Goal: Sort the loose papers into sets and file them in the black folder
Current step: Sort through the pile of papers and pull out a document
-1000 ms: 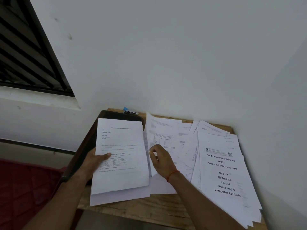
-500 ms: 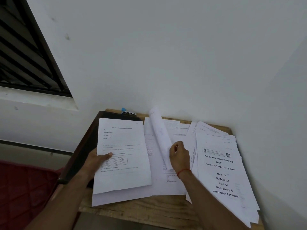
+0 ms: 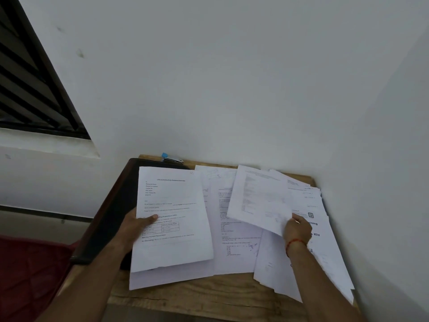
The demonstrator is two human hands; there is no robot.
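Observation:
A small wooden table (image 3: 209, 296) in a wall corner is covered with loose printed papers. My left hand (image 3: 135, 225) grips the left edge of a letter set (image 3: 174, 219), thumb on top, above the black folder (image 3: 111, 212) that lies open at the table's left side. My right hand (image 3: 297, 228) pinches the lower right corner of one printed sheet (image 3: 260, 201) and holds it lifted over the right-hand pile (image 3: 325, 263). More question sheets (image 3: 234, 240) lie flat in the middle.
A blue and silver stapler (image 3: 171, 158) sits at the table's back edge by the wall. White walls close in behind and on the right. A barred window (image 3: 30, 89) is at upper left, and red fabric (image 3: 30, 275) lies below left.
My right hand has turned a sheet over from the middle of the table and carried it to the right, above the right-hand pile. My left hand keeps holding the letter set.

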